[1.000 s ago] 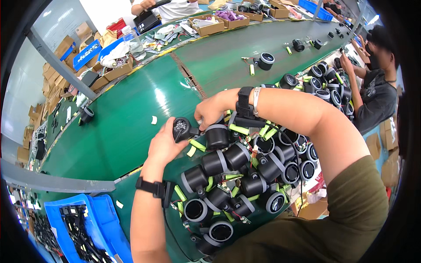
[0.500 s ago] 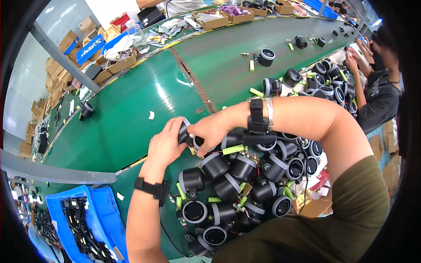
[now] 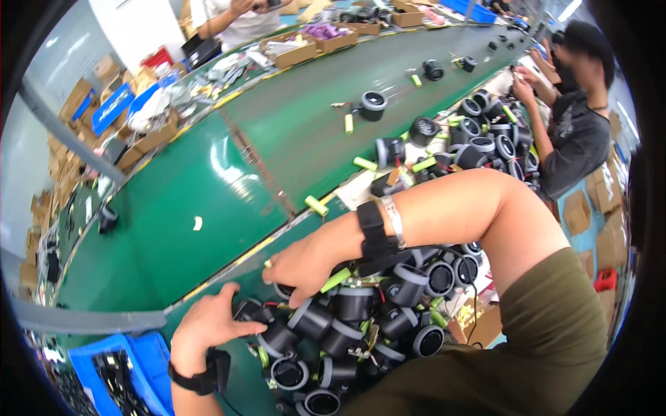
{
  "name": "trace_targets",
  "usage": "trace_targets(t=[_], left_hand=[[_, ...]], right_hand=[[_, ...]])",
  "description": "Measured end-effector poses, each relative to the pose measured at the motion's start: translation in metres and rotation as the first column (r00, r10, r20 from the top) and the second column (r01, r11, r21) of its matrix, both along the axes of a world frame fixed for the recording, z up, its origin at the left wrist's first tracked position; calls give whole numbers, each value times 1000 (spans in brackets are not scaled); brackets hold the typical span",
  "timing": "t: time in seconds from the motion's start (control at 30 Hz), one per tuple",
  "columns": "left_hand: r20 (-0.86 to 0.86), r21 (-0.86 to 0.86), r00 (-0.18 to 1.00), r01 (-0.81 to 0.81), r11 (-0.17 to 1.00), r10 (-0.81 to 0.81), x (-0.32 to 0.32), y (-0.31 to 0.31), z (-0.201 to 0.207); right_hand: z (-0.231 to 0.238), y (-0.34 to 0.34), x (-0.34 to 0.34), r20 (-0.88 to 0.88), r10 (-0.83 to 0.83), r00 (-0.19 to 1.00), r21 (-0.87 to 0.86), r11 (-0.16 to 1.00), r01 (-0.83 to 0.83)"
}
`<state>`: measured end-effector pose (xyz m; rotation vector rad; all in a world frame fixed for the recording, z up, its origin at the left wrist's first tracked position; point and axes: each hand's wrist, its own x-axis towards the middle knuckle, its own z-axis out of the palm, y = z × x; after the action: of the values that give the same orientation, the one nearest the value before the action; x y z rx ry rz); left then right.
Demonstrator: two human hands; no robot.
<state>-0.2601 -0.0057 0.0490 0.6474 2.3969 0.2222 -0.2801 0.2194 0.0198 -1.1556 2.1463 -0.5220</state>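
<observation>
My left hand is spread at the left edge of a pile of black cylindrical housings, thumb and fingers apart. Between its fingertips and the pile lies one small black housing. My right hand bends down over the pile's upper left, fingers curled above a grey-rimmed housing; what they grip is mostly hidden. Thin red wires run between the two hands. Below are several more housings with grey rings, and a light-green cylindrical cell lies beside my right wrist.
A green conveyor belt runs beyond the pile, carrying scattered housings and green cells. A blue bin of black parts stands at lower left. Grey metal rail crosses the left. One co-worker is at right, another across the belt.
My left hand has come away from the small housing it was gripping beside my right hand, and its fingers have spread. Both hands sit lower and further left in the shifted view.
</observation>
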Motion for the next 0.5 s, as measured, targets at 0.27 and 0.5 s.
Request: trace_targets(t=[0.27, 0.5], left_hand=[[477, 734, 766, -617, 285, 430, -2, -39, 18], [871, 485, 413, -805, -340, 266, -24, 32, -4]], right_hand=[[46, 170, -107, -489, -623, 610, -71, 726, 684], [-22, 191, -148, -378, -773, 509, 213, 462, 861]])
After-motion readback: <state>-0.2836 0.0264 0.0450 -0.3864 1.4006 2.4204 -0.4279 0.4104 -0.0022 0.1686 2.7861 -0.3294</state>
